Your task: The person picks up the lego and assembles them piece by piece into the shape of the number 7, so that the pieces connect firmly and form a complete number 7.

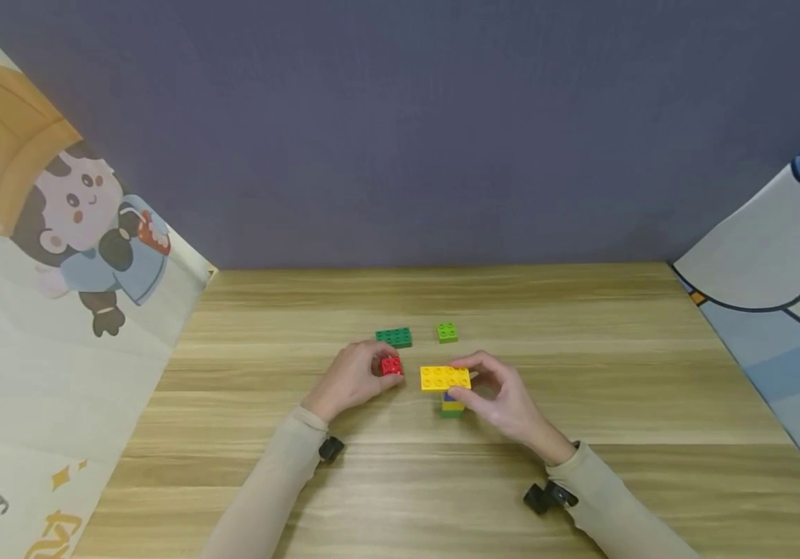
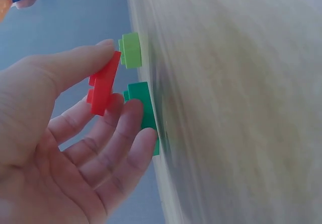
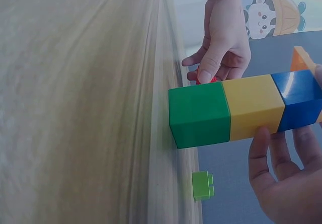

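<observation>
Thumb and fingertips of the left hand (image 1: pixel 354 379) are closed to the width of a small red brick (image 1: pixel 391 365) and pinch it; the remaining fingers are loosely bent. The red brick is raised off the wooden surface (image 1: pixel 400 497) and tilted in the left wrist view. Fingers of the right hand (image 1: pixel 505 400) are curled, with the thumb over the front of a long yellow brick (image 1: pixel 435 378), gripping it at its right end. This brick forms the top of an upright stack. Below it, in descending order: blue brick (image 3: pixel 300 103), yellow brick (image 3: pixel 254 105), green brick (image 3: pixel 199 116). Whether the stack base touches the surface cannot be determined.

Two bricks rest studs up, nearer the back edge of the surface than the stack, roughly midway between its left and right edges. Dark green brick (image 1: pixel 394 337): just beyond the left fingertips. Lime brick (image 1: pixel 446 332): to its right, apart from it. A dark panel (image 1: pixel 400 132) stands behind the back edge.
</observation>
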A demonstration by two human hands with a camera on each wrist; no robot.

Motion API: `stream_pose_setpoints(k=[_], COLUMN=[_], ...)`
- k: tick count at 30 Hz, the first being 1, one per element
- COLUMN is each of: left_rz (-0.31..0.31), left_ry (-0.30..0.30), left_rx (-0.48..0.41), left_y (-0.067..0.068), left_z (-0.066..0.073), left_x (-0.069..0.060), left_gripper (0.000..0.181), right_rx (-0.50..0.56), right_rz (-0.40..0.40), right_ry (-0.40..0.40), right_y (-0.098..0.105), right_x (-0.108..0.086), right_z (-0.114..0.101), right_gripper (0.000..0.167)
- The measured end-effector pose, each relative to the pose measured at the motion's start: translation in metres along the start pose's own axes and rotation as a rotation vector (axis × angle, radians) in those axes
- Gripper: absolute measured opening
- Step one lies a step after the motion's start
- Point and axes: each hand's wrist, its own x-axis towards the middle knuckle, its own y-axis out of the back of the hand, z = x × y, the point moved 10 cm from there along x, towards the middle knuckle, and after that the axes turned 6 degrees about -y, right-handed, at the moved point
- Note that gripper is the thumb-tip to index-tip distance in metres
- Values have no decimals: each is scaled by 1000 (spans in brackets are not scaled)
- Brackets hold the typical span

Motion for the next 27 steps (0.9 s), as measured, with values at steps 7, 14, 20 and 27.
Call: stream_pose_setpoints(k=[7, 14, 20, 27], left_rz=[8, -38, -40, -36], left_ry=[2, 3, -7, -49], left_rx=[-68, -164, -209, -279], left_y=[-1, -5, -4, -3], left_z=[0, 7, 14, 25], left_x=[-1, -4, -7, -10], left_gripper=[38, 36, 38, 37], right_rx=[-5, -9, -18, -1], right_rz=[-4, -5, -5, -16], right_ry=[15, 5, -9, -2], right_y=[1, 3, 6, 6], right_x=[1, 3, 4, 7], right_z=[2, 6, 6, 4], right_gripper=[32, 31, 31, 33])
